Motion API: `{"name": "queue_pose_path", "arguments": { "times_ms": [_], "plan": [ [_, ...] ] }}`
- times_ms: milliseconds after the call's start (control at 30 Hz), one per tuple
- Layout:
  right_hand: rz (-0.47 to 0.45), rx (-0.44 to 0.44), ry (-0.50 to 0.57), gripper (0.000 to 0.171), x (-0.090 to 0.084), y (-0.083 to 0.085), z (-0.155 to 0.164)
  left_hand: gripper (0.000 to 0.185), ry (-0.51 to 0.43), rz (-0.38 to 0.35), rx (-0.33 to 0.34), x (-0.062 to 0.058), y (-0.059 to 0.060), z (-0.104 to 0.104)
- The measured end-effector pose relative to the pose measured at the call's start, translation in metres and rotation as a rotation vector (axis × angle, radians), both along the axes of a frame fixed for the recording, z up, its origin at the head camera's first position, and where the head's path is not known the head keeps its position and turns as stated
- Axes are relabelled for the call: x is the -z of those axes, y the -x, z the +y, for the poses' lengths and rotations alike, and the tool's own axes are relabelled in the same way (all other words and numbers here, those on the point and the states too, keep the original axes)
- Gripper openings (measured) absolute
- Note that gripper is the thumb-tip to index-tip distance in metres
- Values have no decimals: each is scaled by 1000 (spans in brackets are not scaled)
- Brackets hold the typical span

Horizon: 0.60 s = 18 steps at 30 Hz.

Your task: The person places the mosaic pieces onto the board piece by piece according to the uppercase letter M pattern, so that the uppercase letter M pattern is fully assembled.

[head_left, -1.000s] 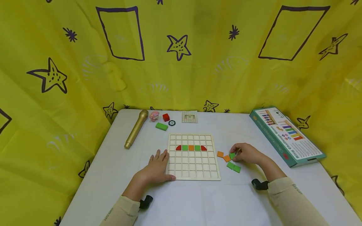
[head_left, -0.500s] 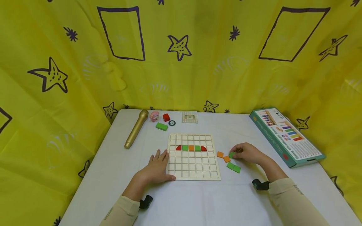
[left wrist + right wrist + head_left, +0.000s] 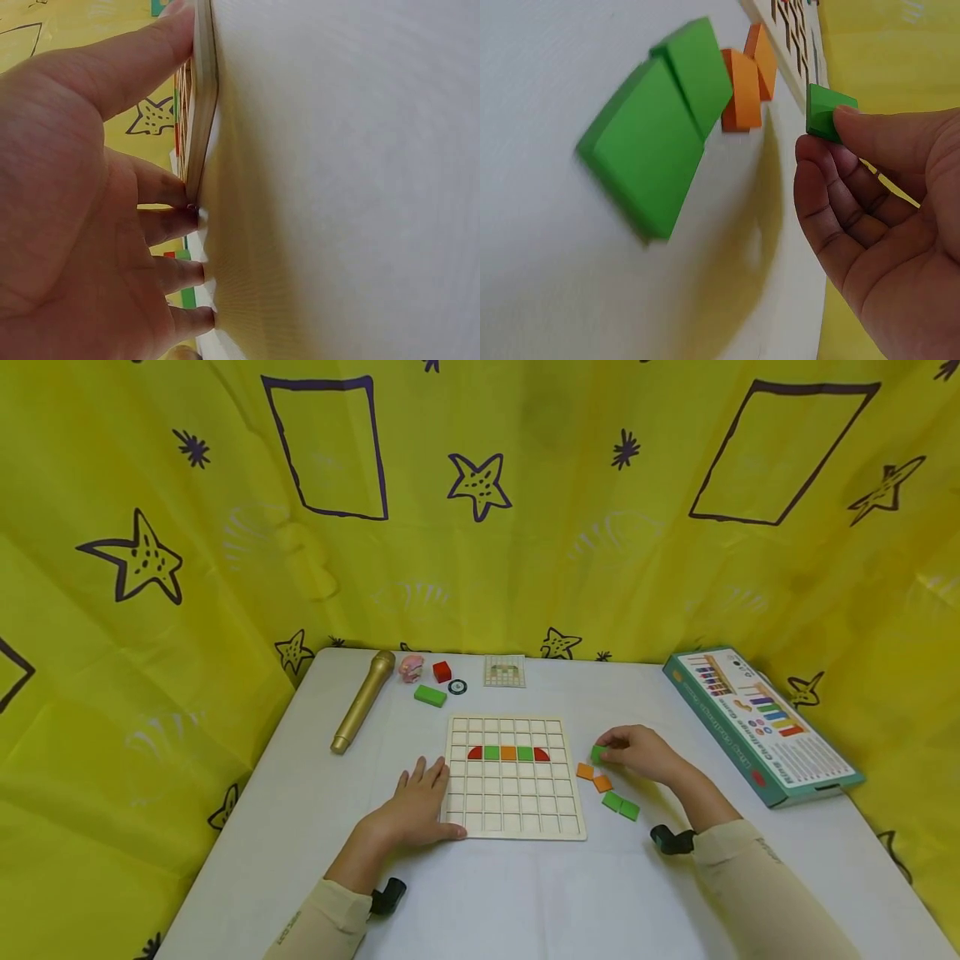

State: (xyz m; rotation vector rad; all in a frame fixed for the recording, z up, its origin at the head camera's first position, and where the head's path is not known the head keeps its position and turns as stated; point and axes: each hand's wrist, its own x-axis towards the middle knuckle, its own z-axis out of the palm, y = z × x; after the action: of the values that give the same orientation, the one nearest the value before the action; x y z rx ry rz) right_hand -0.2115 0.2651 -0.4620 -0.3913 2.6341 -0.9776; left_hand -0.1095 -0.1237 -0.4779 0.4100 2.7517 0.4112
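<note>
The grid board (image 3: pixel 514 777) lies just right of the left hand (image 3: pixel 415 810); loose tiles (image 3: pixel 609 792) lie below the right hand (image 3: pixel 637 753).

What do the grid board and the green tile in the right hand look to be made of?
Grid board: pale, unpainted wood by its look; the left wrist view shows a thin layered edge, perhaps plywood. Green tile pinched by the right hand: a thick square with crisp edges and a matte, even green coat, probably painted wood, though plastic cannot be excluded.
</note>
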Motion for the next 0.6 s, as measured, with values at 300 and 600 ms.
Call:
{"name": "queue_pose_path", "arguments": {
  "times_ms": [300, 600],
  "plan": [
    [21, -41, 39, 20, -2, 7, -28, 110, -10, 1, 0, -1, -1, -1],
    [-23, -41, 40, 21, -4, 10, -58, 110, -8, -5, -8, 0, -1, -1]
  ]
}}
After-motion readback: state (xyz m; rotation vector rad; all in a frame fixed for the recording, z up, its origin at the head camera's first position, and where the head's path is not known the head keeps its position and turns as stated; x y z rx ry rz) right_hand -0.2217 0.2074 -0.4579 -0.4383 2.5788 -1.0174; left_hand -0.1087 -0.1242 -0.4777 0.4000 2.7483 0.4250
